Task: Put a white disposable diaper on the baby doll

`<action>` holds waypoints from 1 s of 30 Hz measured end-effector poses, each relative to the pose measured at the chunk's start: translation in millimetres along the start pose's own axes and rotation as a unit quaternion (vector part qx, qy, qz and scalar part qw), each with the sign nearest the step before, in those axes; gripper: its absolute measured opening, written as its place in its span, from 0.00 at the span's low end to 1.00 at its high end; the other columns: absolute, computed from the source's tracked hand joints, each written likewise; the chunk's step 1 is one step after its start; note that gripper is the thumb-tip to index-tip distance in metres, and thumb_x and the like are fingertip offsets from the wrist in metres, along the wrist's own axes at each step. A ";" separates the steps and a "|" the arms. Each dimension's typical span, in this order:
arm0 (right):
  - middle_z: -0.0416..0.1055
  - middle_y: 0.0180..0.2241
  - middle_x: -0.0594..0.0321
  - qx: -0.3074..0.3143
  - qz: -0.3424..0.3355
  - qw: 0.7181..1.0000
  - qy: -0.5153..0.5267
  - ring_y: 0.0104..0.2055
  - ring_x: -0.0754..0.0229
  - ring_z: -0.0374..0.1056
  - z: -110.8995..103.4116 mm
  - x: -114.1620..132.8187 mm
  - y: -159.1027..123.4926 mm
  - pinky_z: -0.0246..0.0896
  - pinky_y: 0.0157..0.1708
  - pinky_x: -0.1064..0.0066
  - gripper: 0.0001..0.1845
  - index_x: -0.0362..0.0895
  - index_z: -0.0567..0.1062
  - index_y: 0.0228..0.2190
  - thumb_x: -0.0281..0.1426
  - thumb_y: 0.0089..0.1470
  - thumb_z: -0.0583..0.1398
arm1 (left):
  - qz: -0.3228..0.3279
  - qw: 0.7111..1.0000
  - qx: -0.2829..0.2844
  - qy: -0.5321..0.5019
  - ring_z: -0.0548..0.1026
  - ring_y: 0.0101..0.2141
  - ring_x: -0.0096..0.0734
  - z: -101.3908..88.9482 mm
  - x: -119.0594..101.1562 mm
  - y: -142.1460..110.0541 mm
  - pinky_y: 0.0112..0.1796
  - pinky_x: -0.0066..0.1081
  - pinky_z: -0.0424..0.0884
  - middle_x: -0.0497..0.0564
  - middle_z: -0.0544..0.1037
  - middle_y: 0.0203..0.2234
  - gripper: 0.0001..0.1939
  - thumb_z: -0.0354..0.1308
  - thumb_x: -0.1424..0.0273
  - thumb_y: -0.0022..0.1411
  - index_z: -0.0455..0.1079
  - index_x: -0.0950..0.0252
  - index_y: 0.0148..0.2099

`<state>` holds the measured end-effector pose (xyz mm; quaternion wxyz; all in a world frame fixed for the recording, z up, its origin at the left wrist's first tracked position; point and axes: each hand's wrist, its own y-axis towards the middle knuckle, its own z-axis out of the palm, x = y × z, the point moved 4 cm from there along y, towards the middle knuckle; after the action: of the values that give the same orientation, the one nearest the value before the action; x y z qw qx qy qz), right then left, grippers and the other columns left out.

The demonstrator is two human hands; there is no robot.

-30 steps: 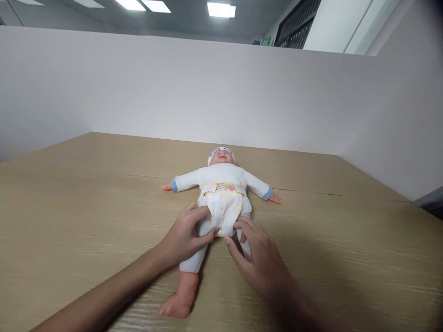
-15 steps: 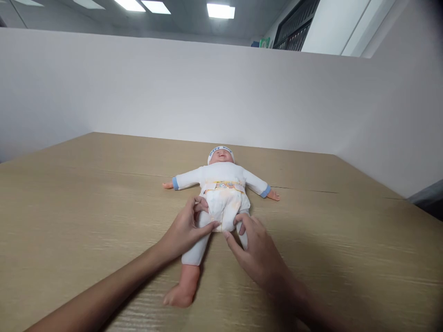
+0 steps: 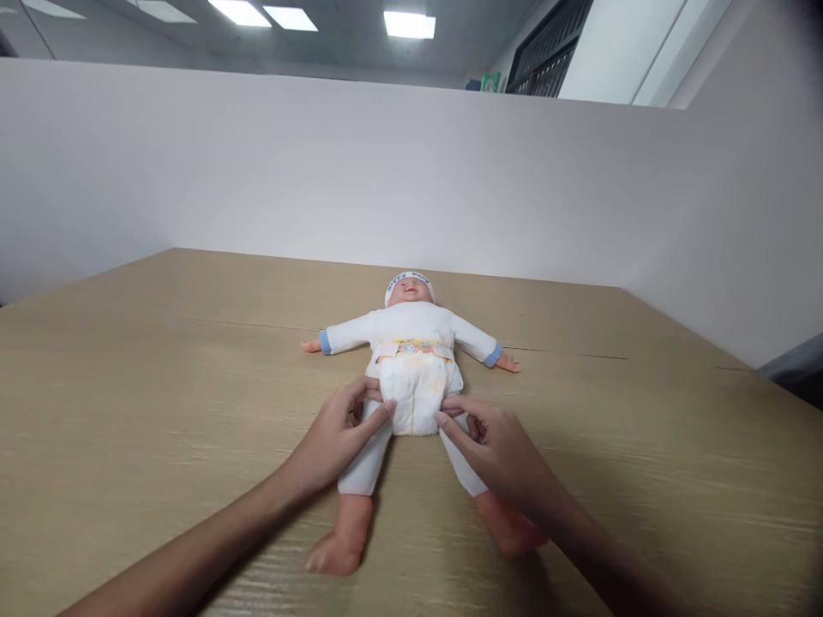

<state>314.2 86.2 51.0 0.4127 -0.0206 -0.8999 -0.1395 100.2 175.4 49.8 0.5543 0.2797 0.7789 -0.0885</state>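
Note:
A baby doll [image 3: 411,321] in a white outfit with blue cuffs lies on its back, arms spread, legs toward me. Around its hips is a white diaper [image 3: 415,398], with a patterned band fastened across the waist. My left hand [image 3: 347,433] pinches the diaper's leg edge on the left, thumb on top and fingers tucked by the doll's thigh. On the opposite leg edge, my right hand [image 3: 492,441] holds the diaper between thumb and fingertips. The right forearm partly covers one of the doll's feet.
The doll rests on a wide wood-grain table [image 3: 160,411] with thin seams across it. A pale partition [image 3: 386,171] rises behind the table's far edge. Something dark [image 3: 801,368] shows beyond the right edge.
Both hands have moved apart, from the diaper's lower middle out to its leg edges. The diaper's front now lies flatter and wider. My right hand has shifted right, uncovering more of the doll's leg.

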 end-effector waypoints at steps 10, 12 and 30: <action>0.73 0.29 0.63 -0.060 0.013 0.998 0.019 0.30 0.57 0.65 2.8 -4.1 1.6 0.58 0.30 0.65 0.14 0.48 0.82 0.33 0.44 0.62 0.65 | -0.051 0.994 0.043 -0.082 0.75 0.37 0.39 3.3 12.5 13.2 0.36 0.35 0.72 0.52 0.80 0.34 0.24 0.60 0.45 0.69 0.75 0.63 0.42; 0.75 0.33 0.61 -0.081 -0.002 0.997 0.009 0.31 0.57 0.64 -0.2 -3.9 2.0 0.59 0.32 0.65 0.13 0.48 0.83 0.32 0.44 0.61 0.66 | -0.053 0.993 0.035 -0.096 0.73 0.34 0.36 1.0 13.4 13.6 0.35 0.34 0.69 0.50 0.78 0.33 0.24 0.62 0.45 0.67 0.75 0.63 0.40; 0.75 0.38 0.58 -0.172 -0.179 0.957 -0.153 0.42 0.50 0.70 -23.5 -56.8 13.6 0.67 0.48 0.58 0.10 0.46 0.77 0.45 0.35 0.70 0.57 | 0.136 0.963 -0.111 0.203 0.76 0.48 0.43 -52.2 22.9 13.2 0.55 0.43 0.69 0.56 0.82 0.48 0.16 0.53 0.56 0.77 0.73 0.62 0.51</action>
<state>371.0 97.3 26.3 0.2287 0.0488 -0.9035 -0.3592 59.5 217.5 50.4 0.4187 0.3319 0.8347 0.1333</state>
